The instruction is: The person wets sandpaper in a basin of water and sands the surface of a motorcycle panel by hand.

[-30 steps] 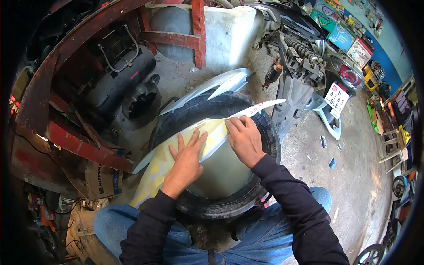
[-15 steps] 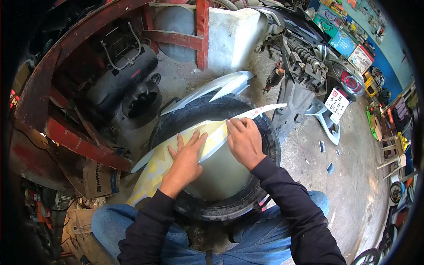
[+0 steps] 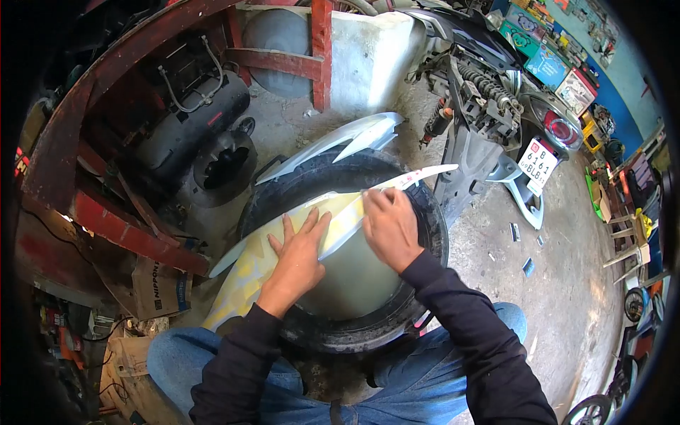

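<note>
A long white and yellow panel point(image 3: 248, 265) lies slantwise across a black round tub point(image 3: 354, 340) that holds cloudy water point(image 3: 354, 280). My left hand point(image 3: 299, 258) rests on the panel's middle with its fingers spread. Farther up the panel, my right hand point(image 3: 391, 225) has its fingers bent together at the edge; whatever is under the fingertips is hidden. A second, silvery panel point(image 3: 333, 144) lies over the tub's far rim.
A partly stripped motorcycle point(image 3: 489, 92) stands at the upper right. On the left are a red frame point(image 3: 134, 237) and a black tank point(image 3: 195, 117). Small blue pieces point(image 3: 528, 267) lie on the floor at right. A cardboard box point(image 3: 159, 287) is at lower left.
My right hand's fingers have shifted slightly and curled more at the panel's edge. My left hand stays in place on the panel. The view has moved a little.
</note>
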Demonstrator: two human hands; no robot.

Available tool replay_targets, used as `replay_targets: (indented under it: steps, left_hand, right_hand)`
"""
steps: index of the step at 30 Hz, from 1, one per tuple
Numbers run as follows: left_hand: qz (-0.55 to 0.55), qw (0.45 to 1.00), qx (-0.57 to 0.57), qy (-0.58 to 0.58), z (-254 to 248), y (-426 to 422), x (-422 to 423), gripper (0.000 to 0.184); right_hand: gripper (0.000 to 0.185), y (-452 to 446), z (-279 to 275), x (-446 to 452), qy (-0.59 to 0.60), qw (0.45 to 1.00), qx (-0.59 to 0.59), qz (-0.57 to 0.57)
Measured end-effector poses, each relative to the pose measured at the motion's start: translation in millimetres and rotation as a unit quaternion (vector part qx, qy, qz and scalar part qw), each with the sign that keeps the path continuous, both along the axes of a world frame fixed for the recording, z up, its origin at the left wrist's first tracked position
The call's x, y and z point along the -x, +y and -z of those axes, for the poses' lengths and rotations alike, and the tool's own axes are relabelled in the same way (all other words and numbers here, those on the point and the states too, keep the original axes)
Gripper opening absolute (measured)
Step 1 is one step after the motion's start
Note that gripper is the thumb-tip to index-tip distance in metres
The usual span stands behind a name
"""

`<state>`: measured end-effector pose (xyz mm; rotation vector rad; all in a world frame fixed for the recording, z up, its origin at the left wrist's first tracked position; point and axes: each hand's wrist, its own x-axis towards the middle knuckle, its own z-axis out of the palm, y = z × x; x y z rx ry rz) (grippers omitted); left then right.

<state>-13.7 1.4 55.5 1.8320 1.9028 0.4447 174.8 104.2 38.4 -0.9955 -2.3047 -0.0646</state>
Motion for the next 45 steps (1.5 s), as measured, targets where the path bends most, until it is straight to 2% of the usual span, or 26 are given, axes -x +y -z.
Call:
replay_targets:
  steps: [3,6,8,10,14,16,21,24,26,28,30,32,35,36,38,40,42,44,45]
  left_hand:
    - [0.002,1.0,0.004,-0.003,-2.3,1.5,0.1,0.092]
    - [-0.015,1.0,0.007,-0.007,3.7,-1.8,-2.6,0.097]
    - [-0.015,1.0,0.002,-0.008,2.3,-0.5,-0.8,0.097]
    - [-0.014,1.0,-0.002,-0.003,-0.2,0.5,-2.8,0.097]
    - [-0.012,1.0,0.008,-0.002,-1.1,-0.1,-3.2,0.097]
    - [-0.003,1.0,0.002,0.009,1.8,0.3,-1.7,0.095]
    - [0.0,1.0,0.004,0.008,-0.3,-1.2,-3.0,0.093]
    - [-0.002,1.0,0.013,0.004,-3.0,0.3,0.0,0.093]
    - [0.0,1.0,-0.011,0.008,1.6,-2.0,-3.3,0.093]
    - [0.0,1.0,-0.007,0.01,5.3,-2.1,-1.5,0.093]
    - [0.0,1.0,-0.009,0.013,4.6,1.7,-0.8,0.093]
    - [0.003,1.0,-0.01,0.022,7.5,-0.6,-2.4,0.094]
    - [0.004,1.0,0.006,0.011,-0.4,-0.8,-1.5,0.093]
    - [0.005,1.0,0.005,0.013,-0.2,-0.2,-0.9,0.093]
    - [0.008,1.0,0.001,0.021,3.9,-0.3,-0.7,0.093]
    - [0.005,1.0,-0.001,0.018,1.1,0.0,-3.1,0.093]
    - [0.011,1.0,0.001,0.025,0.7,-1.8,-2.2,0.093]
    - [0.01,1.0,0.012,0.023,2.2,-0.1,-1.0,0.093]
    - [0.01,1.0,0.01,0.022,1.0,0.4,-1.7,0.093]
  right_hand:
    - [0.038,-16.8,-0.7,1.0,0.002,0.998,-0.009,-0.06]
    - [0.039,8.6,0.6,-1.8,-0.004,1.0,-0.003,-0.005]
    - [0.039,-9.9,0.1,0.2,-0.021,1.0,0.006,0.011]
    - [0.039,-17.2,0.1,1.2,0.003,0.998,0.0,-0.057]
    - [0.039,-5.1,0.1,1.5,-0.014,1.0,-0.003,-0.004]
    - [0.042,-24.2,2.6,5.0,0.004,0.999,-0.002,-0.048]
    - [0.042,-2.1,2.2,-1.0,-0.011,1.0,-0.013,-0.008]
    - [0.041,-20.8,-0.8,1.2,-0.001,0.998,0.002,-0.06]
    - [0.041,4.0,1.4,-2.6,-0.015,1.0,0.003,-0.001]
    - [0.042,-5.5,-2.2,-0.2,-0.015,1.0,-0.002,0.008]
    - [0.041,-29.2,-5.6,5.7,-0.012,0.998,-0.006,-0.056]
    - [0.041,-10.6,-0.6,0.6,-0.019,0.998,0.002,-0.065]
    - [0.04,-5.3,-6.4,0.6,-0.029,0.999,-0.002,0.013]
    - [0.04,-12.8,-5.5,0.4,-0.027,1.0,-0.003,0.014]
    - [0.039,-20.9,-4.6,0.9,-0.023,0.998,-0.014,-0.055]
    - [0.039,5.5,-1.5,-2.8,-0.027,0.999,-0.014,0.011]
    - [0.04,-4.5,-2.3,2.6,-0.037,0.999,-0.004,0.025]
    - [0.041,-28.5,-5.0,6.2,-0.012,0.999,0.002,-0.049]
    - [0.042,-20.7,-1.5,3.1,-0.016,0.999,0.007,-0.051]
